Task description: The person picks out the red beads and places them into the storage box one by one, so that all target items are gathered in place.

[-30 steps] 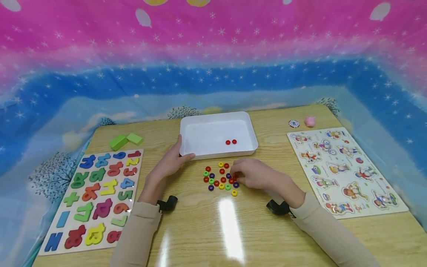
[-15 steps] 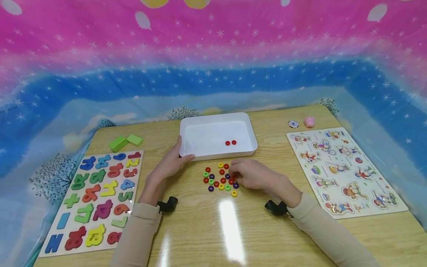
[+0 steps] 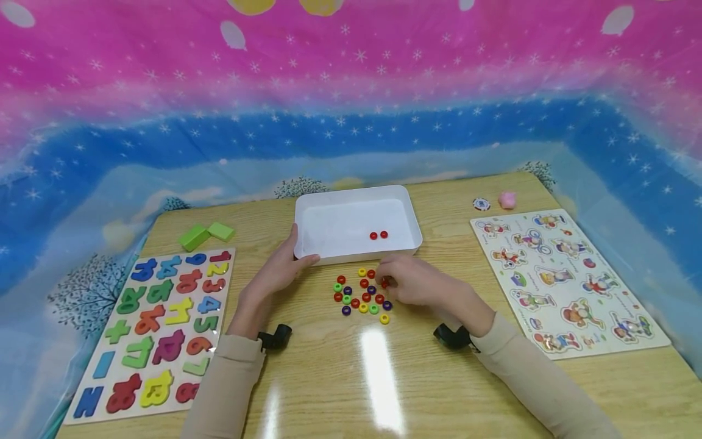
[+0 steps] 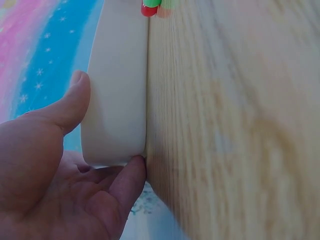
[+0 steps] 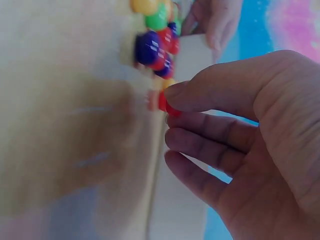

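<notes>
A small glossy red plastic ring [image 5: 173, 110] sits between the thumb and forefinger of the right hand [image 3: 411, 280]. That hand is nearly closed at the tips in a light pinch, its other fingers bent loosely and holding nothing that shows. Compared with half a second ago, the fingertips have shifted slightly toward the tray and away from the loose cluster [image 3: 366, 297] of red, yellow, green and purple plastic rings. I judge from this that the ring has been picked out from its neighbours; whether it is fully off the tabletop is hard to tell.

Just beyond the cluster stands a shallow white rectangular tray [image 3: 340, 219], with two matching red rings [image 3: 373, 236] side by side inside, close to its near wall; their number is unchanged. The left hand [image 3: 278, 268] grips the tray's near left corner, thumb and fingers bent around it, and has stayed there, which seems to keep the tray steady.

Farther out on the pale wooden tabletop [image 3: 323, 378] lie a white board of coloured number pieces [image 3: 191, 330] and two green rectangular blocks [image 3: 194, 238] to the left. To the right are a white board of cartoon figures [image 3: 553, 320], a round patterned chip [image 3: 481, 204] and a small pink object [image 3: 507, 200].
</notes>
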`<state>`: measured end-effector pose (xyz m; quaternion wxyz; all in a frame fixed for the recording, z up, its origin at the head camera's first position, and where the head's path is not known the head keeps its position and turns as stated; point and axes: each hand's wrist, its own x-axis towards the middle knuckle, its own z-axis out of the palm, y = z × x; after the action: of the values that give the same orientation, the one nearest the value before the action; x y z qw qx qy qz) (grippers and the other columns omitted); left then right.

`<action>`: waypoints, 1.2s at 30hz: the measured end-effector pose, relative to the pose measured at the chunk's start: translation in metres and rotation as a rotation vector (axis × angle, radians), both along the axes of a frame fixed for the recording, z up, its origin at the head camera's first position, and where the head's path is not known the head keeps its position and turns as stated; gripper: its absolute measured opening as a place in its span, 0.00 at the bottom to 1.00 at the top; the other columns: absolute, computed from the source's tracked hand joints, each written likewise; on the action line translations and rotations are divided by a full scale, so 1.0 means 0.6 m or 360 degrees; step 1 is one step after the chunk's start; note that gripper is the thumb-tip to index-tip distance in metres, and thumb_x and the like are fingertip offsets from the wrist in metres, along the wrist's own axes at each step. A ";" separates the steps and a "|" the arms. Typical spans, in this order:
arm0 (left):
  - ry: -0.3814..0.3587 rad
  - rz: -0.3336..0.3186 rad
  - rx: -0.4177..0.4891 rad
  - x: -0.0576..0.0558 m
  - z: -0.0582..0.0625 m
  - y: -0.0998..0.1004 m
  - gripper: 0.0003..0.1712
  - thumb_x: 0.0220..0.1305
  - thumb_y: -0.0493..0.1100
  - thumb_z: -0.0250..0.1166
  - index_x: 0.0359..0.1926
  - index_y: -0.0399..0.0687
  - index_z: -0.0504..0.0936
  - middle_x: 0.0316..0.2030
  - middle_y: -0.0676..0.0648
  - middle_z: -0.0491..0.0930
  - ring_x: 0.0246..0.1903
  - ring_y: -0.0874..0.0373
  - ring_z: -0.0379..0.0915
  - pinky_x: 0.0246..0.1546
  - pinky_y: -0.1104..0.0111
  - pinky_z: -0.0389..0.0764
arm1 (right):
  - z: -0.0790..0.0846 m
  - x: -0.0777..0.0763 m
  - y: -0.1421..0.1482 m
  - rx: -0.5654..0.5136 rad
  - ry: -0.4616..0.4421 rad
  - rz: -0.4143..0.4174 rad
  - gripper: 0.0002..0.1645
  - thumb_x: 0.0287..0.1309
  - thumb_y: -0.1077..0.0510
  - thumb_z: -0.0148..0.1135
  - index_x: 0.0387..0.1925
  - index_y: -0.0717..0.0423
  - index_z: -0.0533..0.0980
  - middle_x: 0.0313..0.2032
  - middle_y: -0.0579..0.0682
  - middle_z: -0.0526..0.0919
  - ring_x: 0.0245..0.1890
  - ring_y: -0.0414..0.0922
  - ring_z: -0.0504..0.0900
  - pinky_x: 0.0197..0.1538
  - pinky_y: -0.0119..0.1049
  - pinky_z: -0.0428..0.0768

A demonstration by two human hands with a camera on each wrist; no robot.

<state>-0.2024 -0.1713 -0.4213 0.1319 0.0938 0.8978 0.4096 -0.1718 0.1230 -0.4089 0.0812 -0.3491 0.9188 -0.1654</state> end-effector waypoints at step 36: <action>0.0033 -0.0013 0.0031 -0.002 -0.004 -0.002 0.52 0.65 0.57 0.55 0.72 0.55 0.26 0.74 0.49 0.35 0.72 0.54 0.36 0.70 0.53 0.51 | 0.000 -0.137 0.010 0.0104 0.0280 -0.0439 0.11 0.56 0.64 0.55 0.39 0.52 0.81 0.38 0.50 0.82 0.32 0.45 0.75 0.36 0.38 0.75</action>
<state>-0.2038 -0.1723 -0.4236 0.1233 0.1030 0.8947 0.4168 -0.2541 0.1290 -0.4090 -0.0117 -0.2299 0.9665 -0.1138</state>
